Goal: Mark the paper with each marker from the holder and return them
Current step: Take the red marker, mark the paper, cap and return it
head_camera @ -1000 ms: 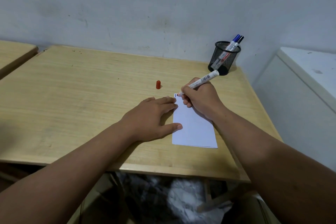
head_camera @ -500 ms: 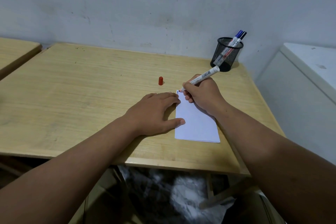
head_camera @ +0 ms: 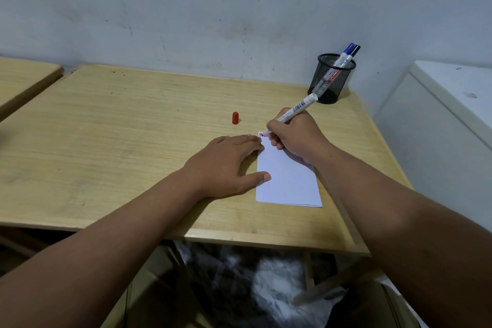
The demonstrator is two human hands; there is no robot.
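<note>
— Where is the paper, and what is on it?

— The white paper [head_camera: 288,181] lies flat near the front right of the wooden desk [head_camera: 119,141]. The left hand [head_camera: 226,165] lies flat, fingers together, thumb out on the sheet's left edge. The right hand [head_camera: 295,136] covers the top right part, its fingers closed around a white marker [head_camera: 295,109] whose tip touches the top left corner, by small dark and red marks there.

— And the holder?

— The black mesh holder [head_camera: 331,78] stands at the back right corner, near the wall [head_camera: 213,8], well beyond the right hand. Two capped markers [head_camera: 348,53], one blue, one black, lean out of it to the right.

— Anything else nearby?

— A red cap [head_camera: 235,118] stands upright on the bare wood, left of the marker tip and apart from both hands. A white cabinet [head_camera: 439,120] sits beside the desk on the right, and a second desk [head_camera: 24,74] on the left.
</note>
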